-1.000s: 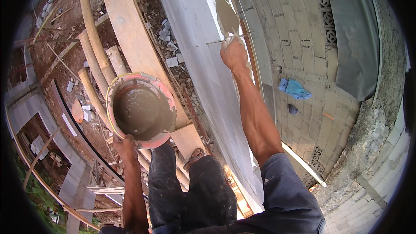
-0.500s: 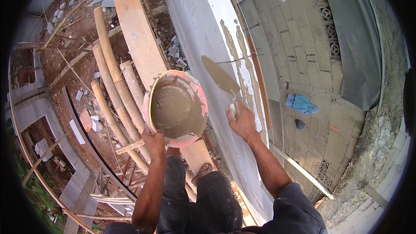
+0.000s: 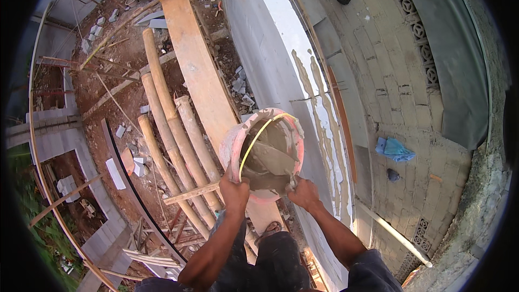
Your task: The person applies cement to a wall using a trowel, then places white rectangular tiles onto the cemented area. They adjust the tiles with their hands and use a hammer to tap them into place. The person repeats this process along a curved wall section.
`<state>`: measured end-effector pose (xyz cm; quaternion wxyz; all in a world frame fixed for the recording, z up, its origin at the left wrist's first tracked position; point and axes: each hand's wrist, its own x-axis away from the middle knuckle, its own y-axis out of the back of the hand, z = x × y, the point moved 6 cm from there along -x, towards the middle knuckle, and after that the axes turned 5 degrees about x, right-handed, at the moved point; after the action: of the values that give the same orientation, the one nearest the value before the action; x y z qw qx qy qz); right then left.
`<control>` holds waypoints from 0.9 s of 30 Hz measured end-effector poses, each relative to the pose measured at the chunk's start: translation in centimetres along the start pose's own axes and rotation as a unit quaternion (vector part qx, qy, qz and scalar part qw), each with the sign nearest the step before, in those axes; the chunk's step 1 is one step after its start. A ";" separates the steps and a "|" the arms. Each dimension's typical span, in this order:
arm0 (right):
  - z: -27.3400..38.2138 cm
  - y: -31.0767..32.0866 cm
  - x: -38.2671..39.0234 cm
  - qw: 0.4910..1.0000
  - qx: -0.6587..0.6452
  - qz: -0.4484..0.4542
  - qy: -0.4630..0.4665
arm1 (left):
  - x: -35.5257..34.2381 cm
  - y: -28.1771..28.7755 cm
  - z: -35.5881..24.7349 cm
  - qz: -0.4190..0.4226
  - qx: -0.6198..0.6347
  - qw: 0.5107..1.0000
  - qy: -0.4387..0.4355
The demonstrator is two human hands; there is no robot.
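**Trowel blade inside the bucket, both your hands closed**

Far to your left, a dark curved bar crosses the reddish ground. Next come the bamboo poles, lying roughly side by side, with a long wooden plank just to their right.

Your left hand has its fingers clamped on the bucket's near left rim, beside the lower end of the yellow handle, which arches over the opening. The pinkish, smeared bucket is in front of you, above your knees, with grey-brown mortar inside. The trowel's blade lies within it, coated in mortar.

Your right hand is at the near right rim, fingers wrapped around the trowel's grip. Just beyond is the pale block wall, two uneven mortar lines running along its white top. Farther right, a blue cloth lies near a dark grey sheet.
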<state>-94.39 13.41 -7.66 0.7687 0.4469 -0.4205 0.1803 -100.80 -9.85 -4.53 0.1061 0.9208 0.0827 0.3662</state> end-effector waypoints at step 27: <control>8.7 27.3 -25.1 0.935 0.019 -0.355 -0.006 | -3.5 16.0 13.2 -0.185 0.175 0.963 0.086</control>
<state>-131.08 23.19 -11.19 0.7715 0.5827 -0.2356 -0.0991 -92.98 -27.87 -12.13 0.0016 0.8587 0.3228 0.3981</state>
